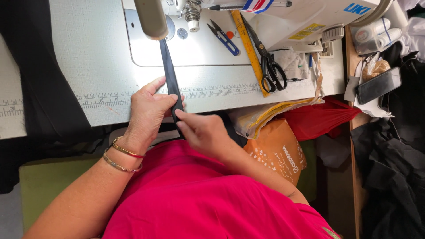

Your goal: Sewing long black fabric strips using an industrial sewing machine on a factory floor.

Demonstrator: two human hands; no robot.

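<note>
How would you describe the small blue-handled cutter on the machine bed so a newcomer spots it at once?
Start at the white sewing machine at the top of the head view. On its grey bed, left of the yellow ruler and the big black scissors, lie small thread snips. They alone have blue handles, and are far shorter than the scissors.

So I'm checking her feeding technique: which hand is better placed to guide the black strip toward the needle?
Probably the left hand: it lies on the black strip nearer the machine, while the right hand pinches its near end.
</note>
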